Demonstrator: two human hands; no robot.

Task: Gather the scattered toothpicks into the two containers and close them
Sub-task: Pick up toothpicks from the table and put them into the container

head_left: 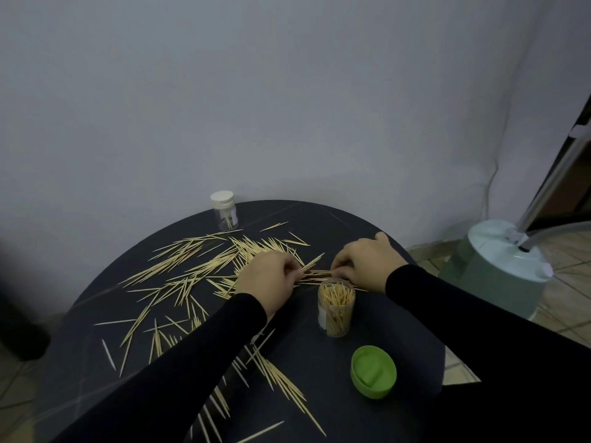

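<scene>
Several toothpicks (192, 270) lie scattered over the round black table (367, 231). An open clear container (335, 310), nearly full of toothpicks, stands near the middle right. Its green lid (373, 371) lies upturned in front of it. A second clear container (225, 211) with a white cap on stands at the table's far edge, holding a few toothpicks. My left hand (267, 279) pinches a small bundle of toothpicks (311, 262) just behind the open container. My right hand (367, 262) has its fingers curled down onto toothpicks on the table beside it.
A pale wall rises behind the table. To the right on the tiled floor stands a light round base (499, 266) with a metal pole. A dark object (22, 314) sits on the floor at the left.
</scene>
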